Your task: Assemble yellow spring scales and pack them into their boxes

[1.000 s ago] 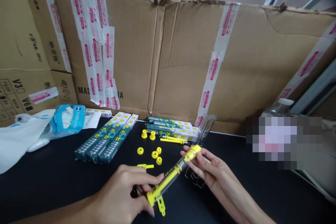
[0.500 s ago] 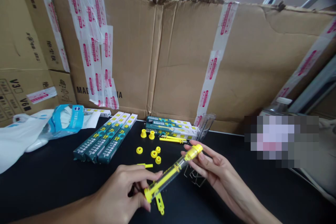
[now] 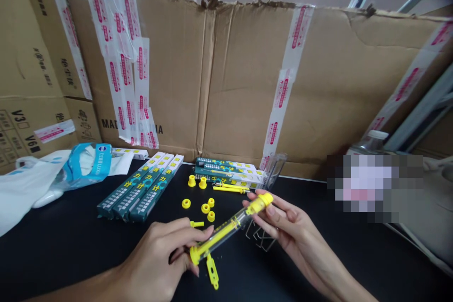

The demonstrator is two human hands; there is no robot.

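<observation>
A clear-tubed spring scale with yellow end caps and a yellow strip inside slants up to the right above the black table. My left hand grips its lower end near the yellow cap. At the upper yellow cap, the fingers of my right hand close around it. Beneath the tube lies a flat yellow slotted piece. Another yellow piece shows partly behind my left hand. Bent metal wire hooks lie on the table under my right hand.
Several yellow caps and rings lie beyond the hands. Green-and-white boxes stand left, with more boxes at the back. Yellow rods and clear tubes lie nearby. A blue-white packet is far left; a cardboard wall closes the back.
The lower end of the spring scale has moved slightly left and up with my left hand. Both hands keep their hold, and the view has shifted a little.
</observation>
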